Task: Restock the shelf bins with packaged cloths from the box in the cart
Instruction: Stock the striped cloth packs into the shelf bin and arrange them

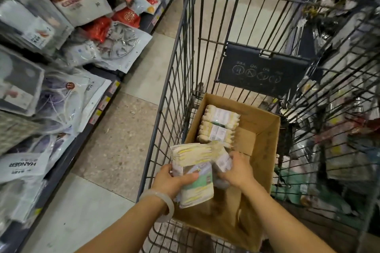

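Left hand point(174, 181), pale bangle point(162, 201) at the wrist: gripping a stack of packaged cloths point(195, 170), thumb across the green label. Right hand point(236, 170): fingers curled round a smaller cloth packet point(223, 162), just beside the stack. Beyond both hands, two more cloth packs point(218, 127) in the cardboard box point(265, 144) inside the wire cart point(185, 68); far left of the left hand, shelf point(67, 150) of bagged goods.

two bare forearms, no sleeves in view, pale translucent bangle point(164, 201) round the left wrist
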